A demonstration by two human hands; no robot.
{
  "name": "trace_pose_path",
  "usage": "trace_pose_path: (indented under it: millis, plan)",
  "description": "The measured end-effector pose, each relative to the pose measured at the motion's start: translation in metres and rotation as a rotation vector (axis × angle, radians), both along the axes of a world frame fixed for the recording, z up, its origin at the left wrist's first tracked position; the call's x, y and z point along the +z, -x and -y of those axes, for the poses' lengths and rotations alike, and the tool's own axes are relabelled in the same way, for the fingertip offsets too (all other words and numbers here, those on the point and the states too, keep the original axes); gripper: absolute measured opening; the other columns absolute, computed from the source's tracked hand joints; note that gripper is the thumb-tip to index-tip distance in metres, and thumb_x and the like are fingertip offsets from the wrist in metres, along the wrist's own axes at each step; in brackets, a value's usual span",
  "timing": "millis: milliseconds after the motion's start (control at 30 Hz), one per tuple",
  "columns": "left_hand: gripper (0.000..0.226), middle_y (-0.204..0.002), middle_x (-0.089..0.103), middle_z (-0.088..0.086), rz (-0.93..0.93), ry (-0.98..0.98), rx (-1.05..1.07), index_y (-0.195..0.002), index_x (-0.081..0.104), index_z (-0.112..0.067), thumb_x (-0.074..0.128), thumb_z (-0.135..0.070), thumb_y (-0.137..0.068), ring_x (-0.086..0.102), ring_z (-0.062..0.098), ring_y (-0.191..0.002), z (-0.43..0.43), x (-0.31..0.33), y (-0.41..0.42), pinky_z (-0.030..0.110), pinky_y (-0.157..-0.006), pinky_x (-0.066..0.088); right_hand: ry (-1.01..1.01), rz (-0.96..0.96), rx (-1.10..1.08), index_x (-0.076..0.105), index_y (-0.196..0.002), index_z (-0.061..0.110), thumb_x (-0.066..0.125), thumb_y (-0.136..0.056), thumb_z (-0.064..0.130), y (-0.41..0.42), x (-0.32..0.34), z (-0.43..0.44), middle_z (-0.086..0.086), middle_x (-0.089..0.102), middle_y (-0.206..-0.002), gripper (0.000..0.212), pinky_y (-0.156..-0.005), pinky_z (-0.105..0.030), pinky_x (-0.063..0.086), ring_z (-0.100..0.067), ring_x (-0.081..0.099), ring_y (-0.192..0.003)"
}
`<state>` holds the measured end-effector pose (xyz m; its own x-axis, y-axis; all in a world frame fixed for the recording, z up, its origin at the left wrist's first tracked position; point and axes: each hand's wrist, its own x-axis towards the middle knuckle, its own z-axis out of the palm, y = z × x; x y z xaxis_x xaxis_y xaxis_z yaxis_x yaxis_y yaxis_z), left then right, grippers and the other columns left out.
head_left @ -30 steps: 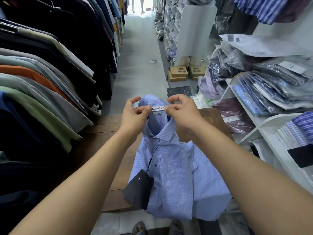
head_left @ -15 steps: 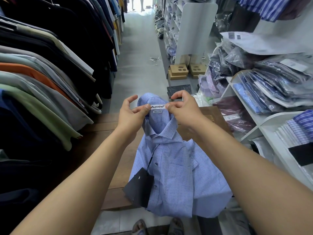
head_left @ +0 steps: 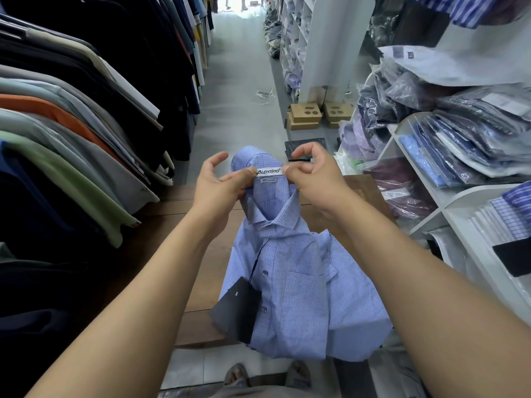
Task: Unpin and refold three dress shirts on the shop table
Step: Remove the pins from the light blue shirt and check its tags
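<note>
Pinching shirt collar (head_left: pixel 268 196) between left hand (head_left: pixel 219 186), right hand (head_left: pixel 314 179)

A blue checked shirt (head_left: pixel 296 277) lay on the wooden table (head_left: pixel 201 271). Above it, the left hand (head_left: pixel 218 188) and right hand (head_left: pixel 313 176) pinched its raised collar beside the white label (head_left: pixel 268 171); a black tag (head_left: pixel 237 308) hung at its front.

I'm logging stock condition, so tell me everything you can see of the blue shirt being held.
The blue shirt is light blue, finely checked, thin woven cloth. Buttoned with dark buttons, chest pocket, folded; its lower part lies on the wooden table and overhangs the near edge. The left hand and right hand pinch the raised collar at either end of a white BLENTINO label. A black hang tag dangles on a cord in front.
</note>
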<state>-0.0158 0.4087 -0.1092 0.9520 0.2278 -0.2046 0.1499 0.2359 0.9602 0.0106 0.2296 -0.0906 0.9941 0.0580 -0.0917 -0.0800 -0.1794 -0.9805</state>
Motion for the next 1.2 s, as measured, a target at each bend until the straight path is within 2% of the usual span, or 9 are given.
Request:
trace_pose_path:
  millis: [133,267,467,600,700,767,867,1000,1200]
  plan:
    - [0.066,-0.072,0.073,-0.008,-0.005,0.036,0.014,-0.137,0.042,-0.021,0.080,-0.012,-0.084,0.063,0.005,-0.061,-0.001,0.004,0.001,0.026,-0.072,0.049,-0.049,-0.001,0.001,0.051,-0.101,0.026,0.071,-0.091,0.013,0.003,0.002,0.000,0.008,0.077,-0.081,0.026,-0.064,-0.024,0.048,-0.010,0.066,-0.072]
    - [0.061,-0.072,0.072,-0.007,0.041,0.086,-0.036,-0.137,0.040,-0.020,0.075,-0.011,-0.089,0.059,0.007,-0.063,-0.005,0.013,0.003,0.024,-0.069,0.047,-0.160,-0.043,0.020,0.051,-0.100,0.023,0.075,-0.089,0.011,0.002,0.009,0.003,0.000,0.078,-0.083,0.029,-0.061,-0.024,0.046,-0.012,0.064,-0.070]
    - [0.055,-0.066,0.067,-0.005,0.109,0.143,-0.129,-0.136,0.041,-0.018,0.071,-0.007,-0.091,0.057,0.006,-0.057,-0.008,0.032,0.009,0.029,-0.074,0.044,-0.398,-0.119,0.115,0.047,-0.096,0.019,0.069,-0.090,0.000,0.003,0.023,0.011,0.001,0.071,-0.070,0.030,-0.056,-0.023,0.037,-0.010,0.062,-0.059]
    - [0.061,-0.072,0.068,-0.001,0.137,0.183,-0.189,-0.134,0.042,-0.016,0.076,-0.007,-0.083,0.058,0.010,-0.059,-0.008,0.044,0.013,0.028,-0.069,0.043,-0.534,-0.158,0.212,0.045,-0.092,0.021,0.064,-0.091,-0.003,0.006,0.032,0.015,0.002,0.066,-0.066,0.030,-0.051,-0.020,0.034,-0.009,0.057,-0.054]
    - [0.076,-0.078,0.063,0.005,0.170,0.210,-0.238,-0.133,0.044,-0.015,0.083,-0.014,-0.068,0.054,0.013,-0.058,-0.009,0.054,0.016,0.036,-0.077,0.047,-0.595,-0.182,0.302,0.044,-0.090,0.022,0.064,-0.084,0.003,0.010,0.042,0.018,0.004,0.065,-0.063,0.028,-0.048,-0.018,0.032,-0.007,0.057,-0.052]
    - [0.077,-0.082,0.060,0.009,0.191,0.215,-0.268,-0.129,0.047,-0.016,0.083,-0.018,-0.061,0.054,0.014,-0.057,-0.010,0.061,0.018,0.032,-0.070,0.052,-0.611,-0.192,0.348,0.044,-0.089,0.022,0.063,-0.081,0.005,0.013,0.049,0.019,0.003,0.065,-0.062,0.026,-0.046,-0.016,0.032,-0.007,0.057,-0.050]
    - [0.066,-0.071,0.060,0.000,0.228,0.217,-0.317,-0.118,0.046,-0.018,0.081,-0.014,-0.063,0.050,0.009,-0.050,-0.011,0.073,0.022,0.026,-0.059,0.048,-0.610,-0.176,0.382,0.045,-0.089,0.021,0.063,-0.080,0.004,0.014,0.060,0.021,0.003,0.063,-0.060,0.027,-0.044,-0.016,0.033,-0.006,0.056,-0.048]
    - [0.058,-0.063,0.065,-0.004,0.241,0.124,-0.340,-0.119,0.041,-0.018,0.073,-0.002,-0.073,0.054,0.009,-0.049,-0.013,0.095,0.029,0.022,-0.054,0.043,-0.566,-0.119,0.408,0.044,-0.090,0.021,0.062,-0.079,0.003,0.017,0.077,0.025,0.003,0.064,-0.059,0.028,-0.043,-0.016,0.033,-0.007,0.058,-0.047]
    - [0.063,-0.068,0.071,0.000,0.256,0.070,-0.373,-0.114,0.046,-0.021,0.079,-0.015,-0.060,0.061,0.011,-0.051,-0.017,0.113,0.038,0.022,-0.053,0.043,-0.501,-0.051,0.462,0.044,-0.091,0.019,0.063,-0.078,0.000,0.024,0.094,0.029,0.002,0.064,-0.057,0.029,-0.043,-0.017,0.032,-0.008,0.060,-0.046]
